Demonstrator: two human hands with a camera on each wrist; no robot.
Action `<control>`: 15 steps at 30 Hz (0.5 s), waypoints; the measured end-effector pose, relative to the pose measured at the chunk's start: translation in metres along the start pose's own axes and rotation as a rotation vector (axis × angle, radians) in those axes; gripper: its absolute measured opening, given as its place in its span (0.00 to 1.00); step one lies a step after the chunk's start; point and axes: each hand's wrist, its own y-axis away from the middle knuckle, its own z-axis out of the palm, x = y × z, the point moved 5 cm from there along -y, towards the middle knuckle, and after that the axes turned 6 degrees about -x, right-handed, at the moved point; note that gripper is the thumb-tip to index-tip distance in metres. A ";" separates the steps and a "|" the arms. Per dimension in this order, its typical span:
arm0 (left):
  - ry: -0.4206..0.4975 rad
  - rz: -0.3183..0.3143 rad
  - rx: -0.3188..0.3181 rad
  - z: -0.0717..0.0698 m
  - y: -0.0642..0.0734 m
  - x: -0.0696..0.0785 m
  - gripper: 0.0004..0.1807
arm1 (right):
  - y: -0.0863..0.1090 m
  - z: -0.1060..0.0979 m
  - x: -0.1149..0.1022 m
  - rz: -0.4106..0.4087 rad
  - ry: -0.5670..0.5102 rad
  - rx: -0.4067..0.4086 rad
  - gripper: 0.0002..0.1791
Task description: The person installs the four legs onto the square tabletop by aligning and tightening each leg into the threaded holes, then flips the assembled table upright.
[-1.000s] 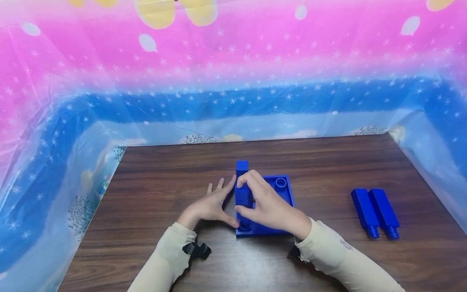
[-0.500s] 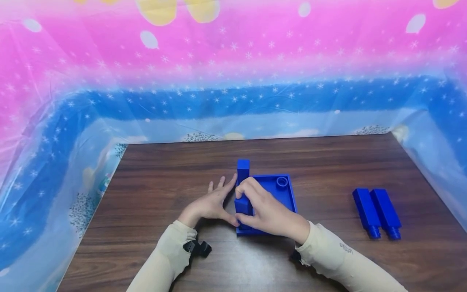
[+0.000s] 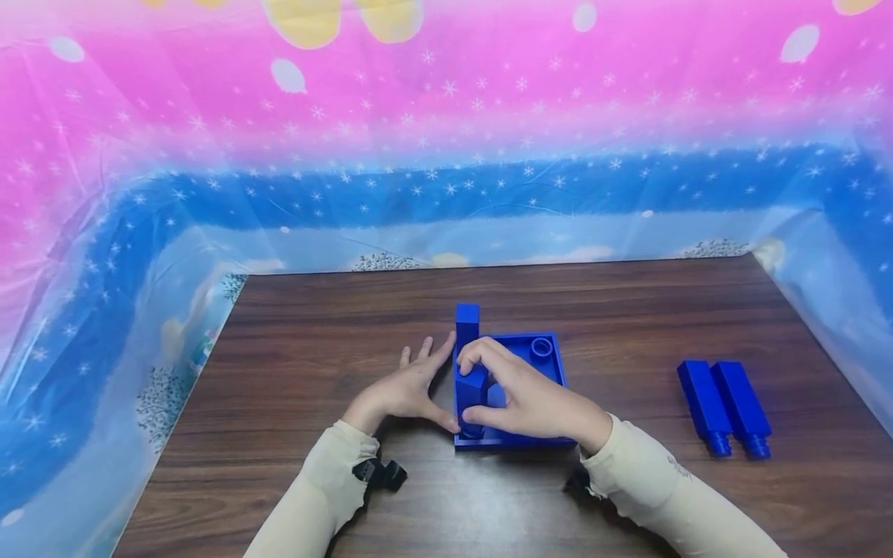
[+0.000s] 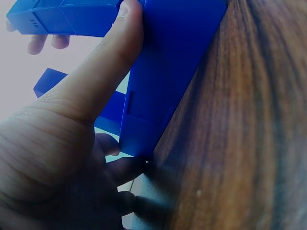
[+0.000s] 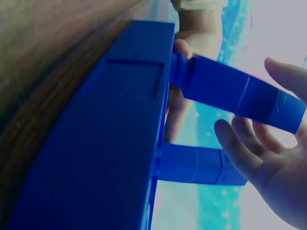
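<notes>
Near leg [image 3: 472, 394] stands at the tray's [image 3: 516, 444] 7 o'clock corner; your right hand [image 3: 522, 397] loosely grips it, seemingly for steadiness; your spread left hand [image 3: 405, 394] likely braces the 9 o'clock edge.

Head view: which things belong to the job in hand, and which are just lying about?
Belong to the job:
blue base, touched by the left hand
far leg, standing on it
near leg, at the right hand
two loose legs, probably: they match

Surroundings, nothing evidently stray:
wooden table
patterned cloth
</notes>
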 end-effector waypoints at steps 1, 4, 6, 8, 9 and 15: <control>0.000 -0.005 -0.001 0.000 0.000 0.000 0.78 | 0.000 -0.002 0.001 0.009 -0.018 -0.010 0.25; -0.004 -0.008 0.002 0.000 -0.001 0.000 0.78 | 0.001 -0.006 0.004 0.012 -0.074 -0.040 0.26; -0.011 -0.011 0.001 0.000 -0.001 0.001 0.78 | 0.001 -0.009 0.006 0.007 -0.120 -0.058 0.28; -0.023 -0.006 0.003 0.000 -0.001 0.002 0.78 | 0.001 -0.012 0.008 -0.006 -0.173 -0.079 0.30; -0.026 -0.005 0.002 0.000 -0.001 0.002 0.78 | 0.002 -0.013 0.010 -0.009 -0.203 -0.090 0.32; -0.028 0.008 0.000 0.000 0.000 0.003 0.78 | 0.000 -0.017 0.017 -0.052 -0.358 -0.118 0.34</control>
